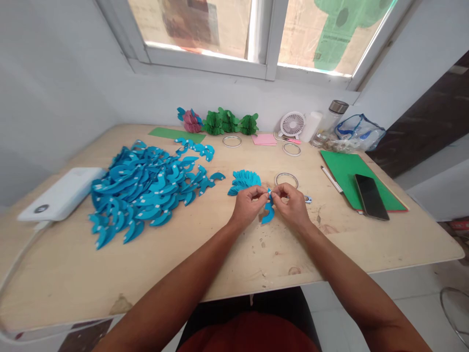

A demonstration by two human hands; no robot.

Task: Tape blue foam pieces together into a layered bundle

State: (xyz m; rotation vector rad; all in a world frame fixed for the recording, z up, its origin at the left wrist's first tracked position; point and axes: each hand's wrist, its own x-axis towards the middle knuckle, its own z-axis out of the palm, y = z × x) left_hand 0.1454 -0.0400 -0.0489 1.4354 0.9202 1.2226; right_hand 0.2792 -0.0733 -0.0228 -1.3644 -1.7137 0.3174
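Between my two hands, at the middle of the table, is a curved blue paper piece [268,215]. My left hand [251,201] pinches its upper end from the left. From the right, the fingertips of my right hand [290,201] close on the same end. The piece's lower part hangs free below the fingers. Just behind my left hand lies a fanned stack of blue paper pieces [245,181]. A roll of tape [286,180] lies beyond my right hand, and a small blue-and-white object [308,199], partly hidden, sits beside it.
A large heap of blue paper pieces [139,181] covers the left, near a white power bank [62,193]. Green paper figures [229,121] and a small fan [292,125] stand at the back. A phone [371,196] rests on green paper [348,171], beside a marker [331,179].
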